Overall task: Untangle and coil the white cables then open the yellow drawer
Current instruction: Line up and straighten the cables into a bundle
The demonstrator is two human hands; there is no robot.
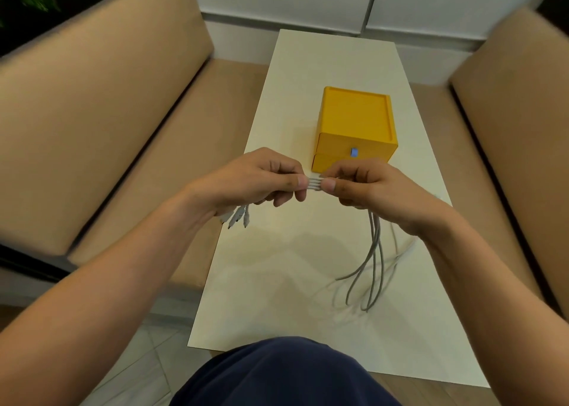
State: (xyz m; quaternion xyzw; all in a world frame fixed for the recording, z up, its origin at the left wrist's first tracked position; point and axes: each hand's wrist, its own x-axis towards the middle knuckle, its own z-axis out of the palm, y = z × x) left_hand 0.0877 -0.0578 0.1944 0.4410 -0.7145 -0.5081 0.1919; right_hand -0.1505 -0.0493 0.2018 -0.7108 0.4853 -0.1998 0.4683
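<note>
Several white cables [314,184] run side by side in a flat band between my two hands, above the white table [277,267]. My left hand [258,179] pinches the band on the left, and the plug ends [237,218] hang below it. My right hand [366,187] pinches the band on the right, and the loose lengths [374,261] trail down from it onto the table. Just beyond my hands stands the yellow drawer box [355,122] with a small blue handle [353,152] on its upper drawer. Both drawers look closed.
Tan sofa cushions flank the narrow table: one on the left [92,113] and one on the right [517,113]. A white wall panel [308,2] stands at the far end. My dark blue clothing [277,375] fills the bottom edge.
</note>
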